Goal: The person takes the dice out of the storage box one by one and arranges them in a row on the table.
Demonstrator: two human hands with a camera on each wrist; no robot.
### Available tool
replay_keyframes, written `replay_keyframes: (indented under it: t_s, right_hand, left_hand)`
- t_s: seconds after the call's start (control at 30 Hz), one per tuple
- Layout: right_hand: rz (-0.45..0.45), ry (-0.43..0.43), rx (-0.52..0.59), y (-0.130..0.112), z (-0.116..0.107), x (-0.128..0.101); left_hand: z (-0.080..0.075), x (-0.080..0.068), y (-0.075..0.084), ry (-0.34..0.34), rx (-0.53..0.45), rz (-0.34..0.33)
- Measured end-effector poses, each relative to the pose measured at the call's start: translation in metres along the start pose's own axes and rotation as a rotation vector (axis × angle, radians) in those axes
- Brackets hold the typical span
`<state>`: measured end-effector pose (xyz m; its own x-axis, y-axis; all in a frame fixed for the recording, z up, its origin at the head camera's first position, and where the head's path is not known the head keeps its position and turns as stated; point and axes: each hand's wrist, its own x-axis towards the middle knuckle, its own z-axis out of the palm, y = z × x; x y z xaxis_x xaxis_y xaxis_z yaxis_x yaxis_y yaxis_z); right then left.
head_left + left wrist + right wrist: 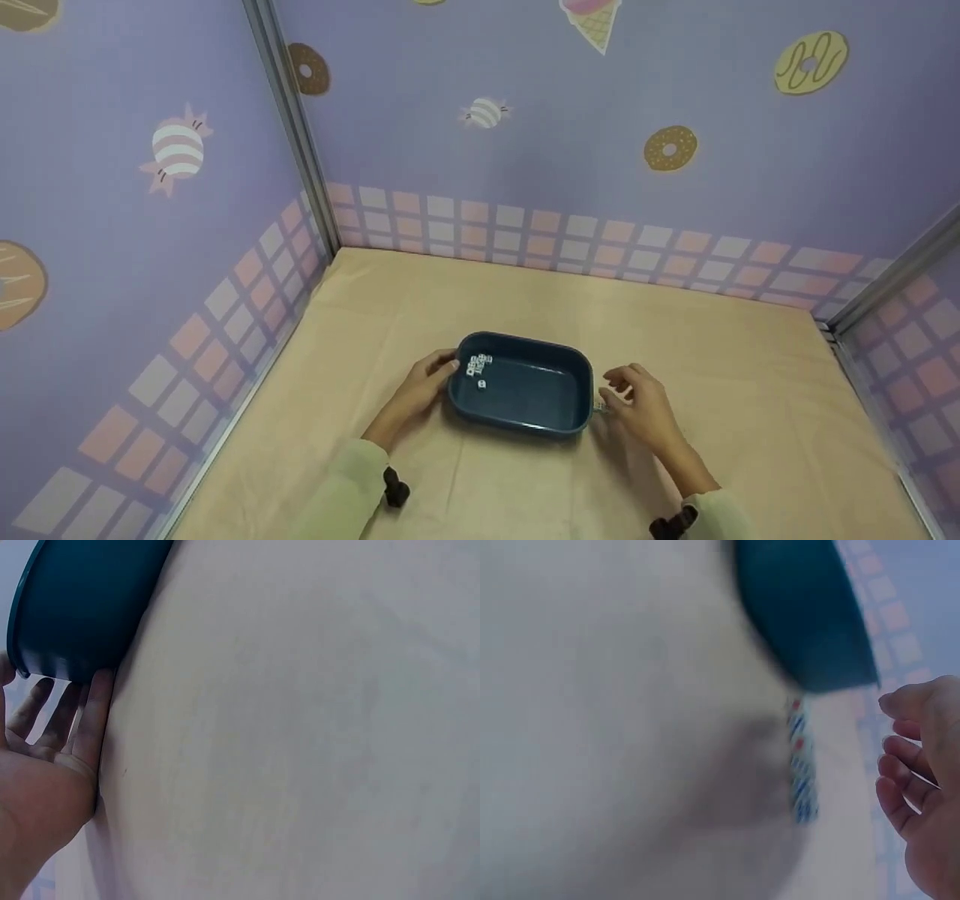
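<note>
Peach cloth covers the bench [525, 300], with bare room all round before the candy-patterned walls [150, 225]. Between the hands sits a dark blue tray [525, 420], rounded at its corners. Left hand [424, 379] touches its end with straight fingers; right hand [637, 401] hovers relaxed just beside the other end. Small white dice [478, 366] cluster in the tray's far corner by the left hand.

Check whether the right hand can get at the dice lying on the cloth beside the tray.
Probably yes: the right hand hovers open just past the dice by the tray, nothing between them.
</note>
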<state>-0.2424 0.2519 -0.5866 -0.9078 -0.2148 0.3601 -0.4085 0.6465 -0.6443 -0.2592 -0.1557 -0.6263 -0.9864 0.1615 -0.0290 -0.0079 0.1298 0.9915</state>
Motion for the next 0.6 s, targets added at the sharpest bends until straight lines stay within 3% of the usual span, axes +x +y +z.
replay_keyframes:
  t_s: [0.13,0.3,0.6]
  right_hand:
    - [-0.085,-0.009,0.088,-0.028,0.022,0.018]
    - [-0.149,-0.071,0.122,-0.049,0.059,0.032]
    - [-0.091,-0.201,0.138,-0.081,0.104,0.054]
  left_hand:
    - [-0.001,0.0,0.001,-0.002,0.021,0.002]
    - [-0.001,0.0,0.0,0.005,0.031,-0.016]
    - [0.0,0.001,0.001,0.018,0.038,-0.002]
